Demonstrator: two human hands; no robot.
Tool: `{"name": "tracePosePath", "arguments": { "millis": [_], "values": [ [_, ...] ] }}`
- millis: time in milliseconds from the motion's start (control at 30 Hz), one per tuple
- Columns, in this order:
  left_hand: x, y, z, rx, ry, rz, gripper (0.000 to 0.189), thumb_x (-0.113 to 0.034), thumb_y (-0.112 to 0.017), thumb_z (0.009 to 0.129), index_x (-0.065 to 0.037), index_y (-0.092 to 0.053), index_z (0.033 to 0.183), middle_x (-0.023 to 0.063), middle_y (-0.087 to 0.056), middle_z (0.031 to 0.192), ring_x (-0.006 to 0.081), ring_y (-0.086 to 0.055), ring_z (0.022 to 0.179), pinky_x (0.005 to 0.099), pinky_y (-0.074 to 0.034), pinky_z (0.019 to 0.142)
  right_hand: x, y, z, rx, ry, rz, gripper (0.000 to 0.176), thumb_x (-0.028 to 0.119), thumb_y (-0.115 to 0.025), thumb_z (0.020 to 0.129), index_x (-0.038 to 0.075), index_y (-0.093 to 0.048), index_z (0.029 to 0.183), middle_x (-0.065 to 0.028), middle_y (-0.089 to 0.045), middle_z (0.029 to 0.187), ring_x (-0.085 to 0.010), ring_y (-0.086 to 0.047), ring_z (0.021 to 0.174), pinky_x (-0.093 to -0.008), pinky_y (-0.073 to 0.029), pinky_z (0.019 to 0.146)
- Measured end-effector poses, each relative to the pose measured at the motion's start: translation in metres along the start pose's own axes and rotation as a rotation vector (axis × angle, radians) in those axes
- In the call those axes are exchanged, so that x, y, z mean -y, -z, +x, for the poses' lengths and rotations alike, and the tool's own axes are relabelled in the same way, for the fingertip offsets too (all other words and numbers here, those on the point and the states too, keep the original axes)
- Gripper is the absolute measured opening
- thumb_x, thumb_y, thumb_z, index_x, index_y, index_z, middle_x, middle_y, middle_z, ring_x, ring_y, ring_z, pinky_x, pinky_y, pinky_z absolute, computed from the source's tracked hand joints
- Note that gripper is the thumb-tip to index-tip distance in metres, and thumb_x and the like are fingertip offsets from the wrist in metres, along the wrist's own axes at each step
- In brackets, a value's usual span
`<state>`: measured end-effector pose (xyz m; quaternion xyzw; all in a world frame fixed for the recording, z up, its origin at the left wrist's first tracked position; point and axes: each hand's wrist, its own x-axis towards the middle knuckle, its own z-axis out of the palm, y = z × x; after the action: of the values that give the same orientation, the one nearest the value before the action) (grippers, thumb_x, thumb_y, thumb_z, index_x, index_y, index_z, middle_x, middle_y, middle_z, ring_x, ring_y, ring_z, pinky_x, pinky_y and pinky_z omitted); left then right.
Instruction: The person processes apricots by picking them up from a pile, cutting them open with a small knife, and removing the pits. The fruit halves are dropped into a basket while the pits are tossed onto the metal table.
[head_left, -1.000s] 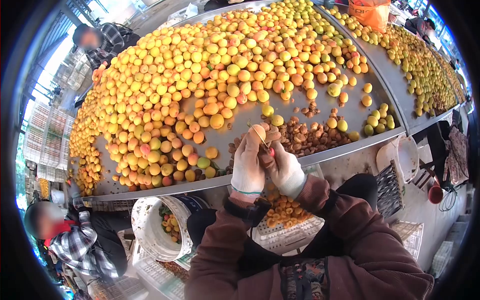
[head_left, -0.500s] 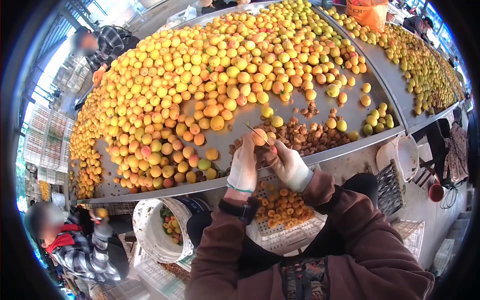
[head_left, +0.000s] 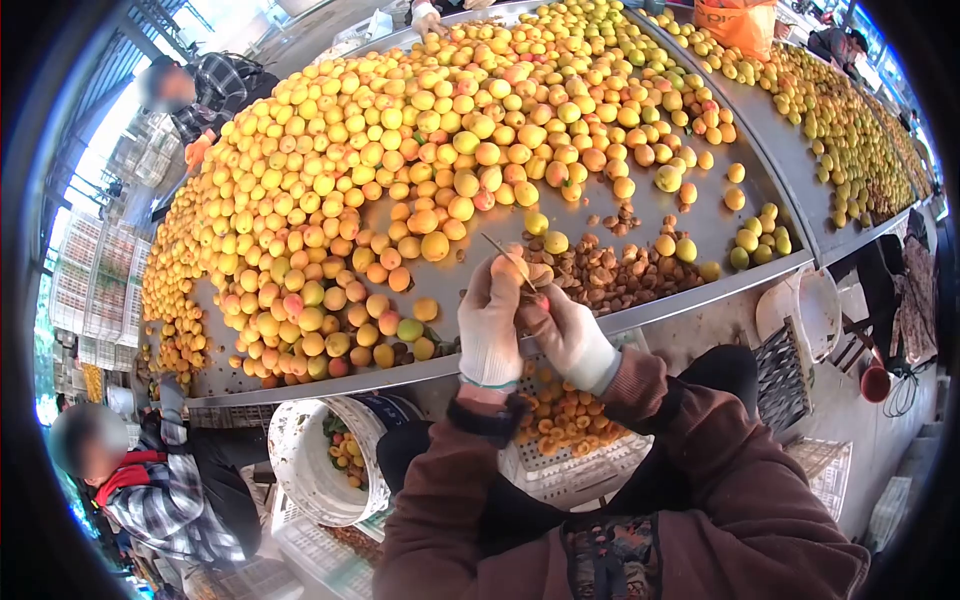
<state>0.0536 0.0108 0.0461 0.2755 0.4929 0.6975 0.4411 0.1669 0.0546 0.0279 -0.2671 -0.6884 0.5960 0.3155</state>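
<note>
My left hand (head_left: 490,318), in a white glove, has its fingers closed around an apricot (head_left: 511,262) above the near edge of the metal table (head_left: 410,372). Against it, on the right, my gloved right hand (head_left: 566,335) is pinched on a small knife; its thin blade (head_left: 494,243) points up and left across the fruit. Part of the apricot and the knife's handle are hidden by the fingers. Brown pits (head_left: 610,278) lie just behind my hands, and a large heap of whole apricots (head_left: 380,150) spreads over the table.
Below my hands is a white crate (head_left: 560,480) with apricot halves (head_left: 570,415). A white bucket (head_left: 300,465) stands at the left, another bucket (head_left: 800,315) at the right. Co-workers stand or sit at the left, and a gloved hand (head_left: 428,22) reaches in at the far edge.
The fruit between my hands has turned and my left hand's fingers have shifted around it. The co-worker at lower left has moved an arm to the table; a gloved hand has reached the far heap.
</note>
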Motion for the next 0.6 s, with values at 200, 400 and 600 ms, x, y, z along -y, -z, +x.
{"name": "tracePosePath", "arguments": {
  "millis": [200,400,600],
  "values": [
    [0.015,0.0,0.005,-0.081,0.121,-0.268,0.039,-0.031,-0.052,0.1,0.002,-0.052,0.12,0.0139,-0.065,0.11,0.0228,-0.063,0.1,0.0348,-0.047,0.094,-0.021,0.001,0.003,-0.029,-0.061,-0.219,0.038,0.042,-0.047,0.099,0.005,-0.047,0.104,-0.0261,-0.063,0.081,-0.048,-0.061,0.079,-0.0492,-0.05,0.063],
    [0.007,0.0,-0.007,-0.01,0.035,-0.254,0.024,-0.006,-0.05,0.096,0.0,-0.052,0.119,0.0119,-0.064,0.113,0.0216,-0.063,0.1,0.0337,-0.051,0.085,-0.02,-0.002,0.006,-0.043,-0.054,-0.442,0.029,0.03,-0.054,0.097,0.004,-0.045,0.104,-0.0245,-0.061,0.075,-0.0468,-0.062,0.077,-0.0452,-0.049,0.06],
    [0.016,0.008,-0.002,-0.047,0.059,-0.201,0.047,-0.042,-0.037,0.104,-0.002,-0.059,0.108,0.0078,-0.066,0.103,0.0133,-0.061,0.085,0.0251,-0.048,0.077,-0.026,-0.001,0.009,-0.024,0.049,-0.571,0.037,0.024,-0.057,0.092,-0.001,-0.043,0.116,-0.0226,-0.063,0.072,-0.0433,-0.063,0.07,-0.05,-0.049,0.057]
  ]
}}
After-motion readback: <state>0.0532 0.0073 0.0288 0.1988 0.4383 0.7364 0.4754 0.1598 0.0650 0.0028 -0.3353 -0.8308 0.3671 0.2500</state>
